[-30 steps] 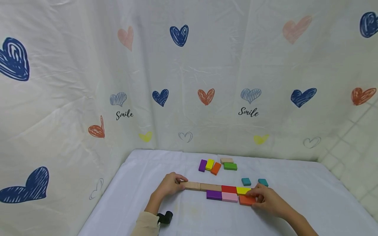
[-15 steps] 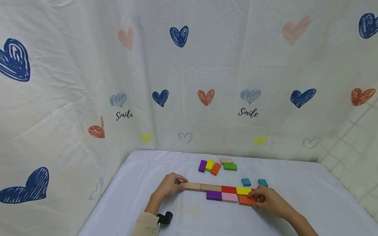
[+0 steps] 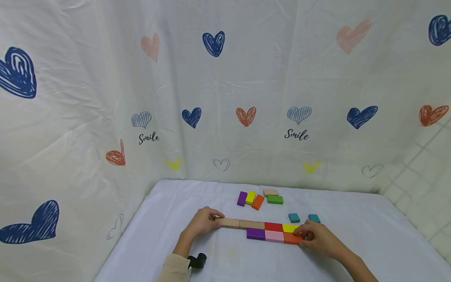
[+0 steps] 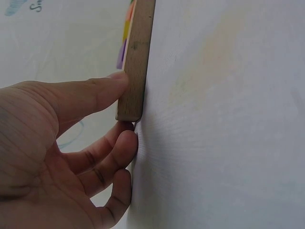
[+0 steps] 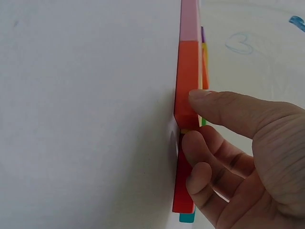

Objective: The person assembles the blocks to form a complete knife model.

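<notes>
Evidently, the glossy orange rectangular painted block (image 3: 291, 238) is light and stiff; it lies flat on the white cloth-covered table (image 3: 267, 262), with the matching pink rectangular block (image 3: 274, 236) touching at nine o'clock and the yellow rectangular block (image 3: 290, 227) against it at twelve. The right hand (image 3: 318, 239) pinches its three o'clock end, thumb on the face toward the wearer, the remaining visible fingers curled close by; the index fingertip is hidden in the right wrist view. That end seems the best place to take hold, as neighbours crowd two sides. Its smooth paint may slip a little, though breakage looks unlikely. Toward nine o'clock, well apart, the left hand (image 3: 204, 220) pinches the outer end of an unpainted rectangular wooden block (image 3: 230, 223), whose bare grain should grip better between thumb and fingers
</notes>
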Tool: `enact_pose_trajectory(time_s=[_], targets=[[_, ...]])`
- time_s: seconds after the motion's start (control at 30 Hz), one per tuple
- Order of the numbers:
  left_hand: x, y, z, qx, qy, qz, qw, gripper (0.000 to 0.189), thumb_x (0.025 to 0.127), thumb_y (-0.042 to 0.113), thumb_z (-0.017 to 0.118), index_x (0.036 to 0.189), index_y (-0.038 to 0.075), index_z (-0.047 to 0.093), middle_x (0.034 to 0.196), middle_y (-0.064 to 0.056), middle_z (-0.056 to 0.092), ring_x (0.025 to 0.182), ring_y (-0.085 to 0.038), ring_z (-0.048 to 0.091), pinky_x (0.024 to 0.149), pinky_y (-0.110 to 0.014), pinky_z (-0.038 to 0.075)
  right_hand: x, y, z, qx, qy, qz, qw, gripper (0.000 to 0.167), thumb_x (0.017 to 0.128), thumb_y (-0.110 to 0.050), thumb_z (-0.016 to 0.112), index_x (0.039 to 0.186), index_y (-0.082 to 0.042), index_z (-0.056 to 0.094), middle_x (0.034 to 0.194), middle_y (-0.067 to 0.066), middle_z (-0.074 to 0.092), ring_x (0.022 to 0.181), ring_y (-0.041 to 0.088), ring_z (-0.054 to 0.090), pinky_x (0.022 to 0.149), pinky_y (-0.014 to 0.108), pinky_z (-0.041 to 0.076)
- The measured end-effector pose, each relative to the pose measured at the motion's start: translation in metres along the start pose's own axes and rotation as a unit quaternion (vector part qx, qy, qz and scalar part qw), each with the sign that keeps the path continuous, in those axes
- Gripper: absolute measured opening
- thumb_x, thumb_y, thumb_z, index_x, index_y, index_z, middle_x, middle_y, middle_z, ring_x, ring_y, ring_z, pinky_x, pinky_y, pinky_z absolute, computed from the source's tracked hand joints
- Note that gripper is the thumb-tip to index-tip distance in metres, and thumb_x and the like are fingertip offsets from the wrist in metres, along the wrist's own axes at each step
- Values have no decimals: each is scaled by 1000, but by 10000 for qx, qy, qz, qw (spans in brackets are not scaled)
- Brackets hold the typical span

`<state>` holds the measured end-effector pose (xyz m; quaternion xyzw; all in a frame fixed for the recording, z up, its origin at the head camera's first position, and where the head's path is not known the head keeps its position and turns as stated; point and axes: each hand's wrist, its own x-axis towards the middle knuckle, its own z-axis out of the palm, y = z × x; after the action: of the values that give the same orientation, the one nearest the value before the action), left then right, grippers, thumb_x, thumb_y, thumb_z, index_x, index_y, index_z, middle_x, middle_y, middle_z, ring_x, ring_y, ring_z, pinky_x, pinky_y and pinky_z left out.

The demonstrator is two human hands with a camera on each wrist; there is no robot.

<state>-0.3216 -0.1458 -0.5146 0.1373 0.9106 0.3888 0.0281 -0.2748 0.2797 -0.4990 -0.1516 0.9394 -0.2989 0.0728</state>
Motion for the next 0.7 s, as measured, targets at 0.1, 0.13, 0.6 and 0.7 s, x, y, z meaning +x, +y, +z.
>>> enact_pose_trajectory(time_s=[0.1, 0.13, 0.6, 0.7], targets=[[0, 0, 0, 9, 4, 25, 10000, 21, 85, 10, 82, 104, 19, 81, 92, -2, 61, 81, -14, 54, 67, -27, 44, 0, 0, 0, 21, -13, 4, 10000, 32, 79, -25, 87, 109, -18, 77, 87, 0, 56, 77, 12, 50, 62, 19, 44], [0, -1, 0, 11, 1, 17, 10000, 21, 85, 10, 82, 104, 19, 81, 92, -2, 61, 81, -14, 54, 67, -27, 44, 0, 0, 0, 31, -19, 9, 10000, 32, 79, -25, 87, 109, -18, 77, 87, 0, 56, 77, 12, 50, 63, 19, 44], [1, 0, 0, 31, 21, 22, 10000, 21, 85, 10, 81, 104, 20, 81, 92, -1, 61, 81, -14, 54, 67, -27, 44, 5, 10, -28, 502, 663, 568, 9949, 35, 90, -21, 78, 122, -11, 70, 103, 6, 66, 85, 20, 56, 64, 25, 52], [0, 0, 0, 38, 11, 31, 10000, 22, 85, 10, 81, 104, 19, 81, 92, -2, 61, 81, -15, 53, 67, -27, 44, 8, 22, -35, 535, 873, 706, 9922, 41, 92, -21, 76, 129, -8, 65, 114, 13, 65, 89, 22, 57, 66, 27, 53]])
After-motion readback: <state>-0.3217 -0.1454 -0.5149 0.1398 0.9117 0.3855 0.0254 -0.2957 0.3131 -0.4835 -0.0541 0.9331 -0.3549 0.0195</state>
